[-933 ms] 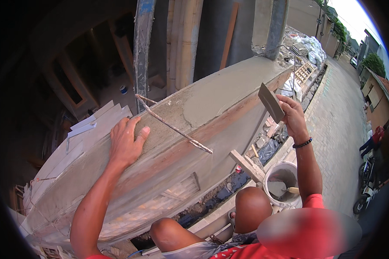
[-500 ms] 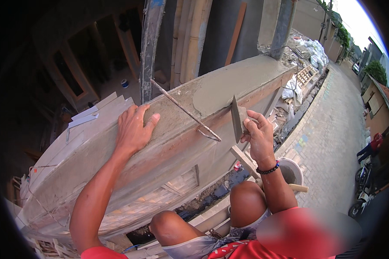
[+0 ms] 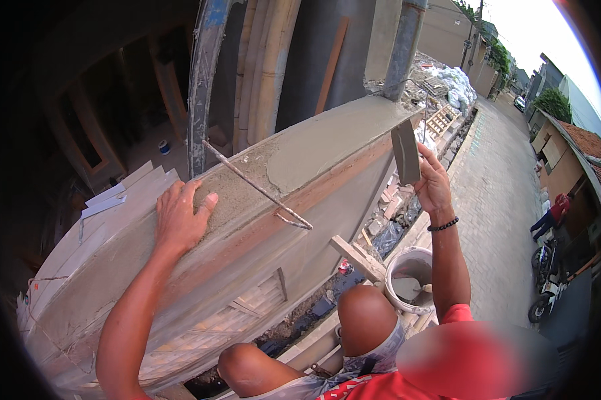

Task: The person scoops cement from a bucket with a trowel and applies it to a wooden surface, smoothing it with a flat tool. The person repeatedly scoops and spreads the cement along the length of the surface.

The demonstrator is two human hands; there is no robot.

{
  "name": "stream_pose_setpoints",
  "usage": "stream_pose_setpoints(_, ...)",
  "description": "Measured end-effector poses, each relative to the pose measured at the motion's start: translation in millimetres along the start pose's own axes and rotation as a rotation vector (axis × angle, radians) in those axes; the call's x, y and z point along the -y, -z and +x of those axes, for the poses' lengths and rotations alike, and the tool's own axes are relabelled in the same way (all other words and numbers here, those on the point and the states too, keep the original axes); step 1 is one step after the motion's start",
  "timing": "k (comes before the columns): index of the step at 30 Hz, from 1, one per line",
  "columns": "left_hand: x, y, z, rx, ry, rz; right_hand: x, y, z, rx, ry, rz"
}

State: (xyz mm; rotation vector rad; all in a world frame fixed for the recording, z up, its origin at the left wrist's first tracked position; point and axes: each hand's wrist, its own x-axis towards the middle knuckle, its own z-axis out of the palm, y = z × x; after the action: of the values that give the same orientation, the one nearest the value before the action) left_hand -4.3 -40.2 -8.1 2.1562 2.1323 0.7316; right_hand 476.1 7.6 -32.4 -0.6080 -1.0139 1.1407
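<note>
A long concrete ledge curves across the view, its far part coated in smooth, wet grey mortar. My left hand lies on the rougher near part, fingers spread, holding nothing. Past the ledge's outer edge, toward the far end, my right hand grips a flat grey plastering float. The float is tilted upright beside the mortar; whether it touches the edge I cannot tell. Between my hands a bent metal rod sticks out across the ledge.
Below my right forearm stands a bucket with grey material inside, beside a wooden plank. A metal post rises at the ledge's far end, another post nearer. Rubble and bags lie beyond. On the right, a person is near motorcycles.
My right hand has carried the float farther along the ledge, up and to the right. The left hand stays on the ledge. The view has shifted, and more of the bucket shows.
</note>
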Motion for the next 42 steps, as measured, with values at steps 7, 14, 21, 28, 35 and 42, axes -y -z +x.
stream_pose_setpoints(7, -3, 3, 3, 0.005, -0.034, 0.011, 28, 94, 141, -0.067, 0.131, -0.527)
stream_pose_setpoints(14, 0, -2, 4, -0.018, -0.070, -0.021, 1, 105, 198, -0.111, 0.281, -0.825)
stream_pose_setpoints(21, -2, 6, 4, 0.021, -0.066, 0.017, -15, 85, 190, -0.153, 0.500, -1.380)
stream_pose_setpoints(28, 4, 1, 3, -0.026, -0.107, 0.025, 0, 88, 150, -0.095, 0.422, -1.517)
stream_pose_setpoints(35, -4, 3, 1, -0.001, -0.072, 0.039, 40, 118, 107, -0.145, 0.093, -1.507)
stream_pose_setpoints(42, 2, 6, 2, 0.007, -0.088, 0.040, 15, 87, 169, -0.195, 0.318, -1.627)
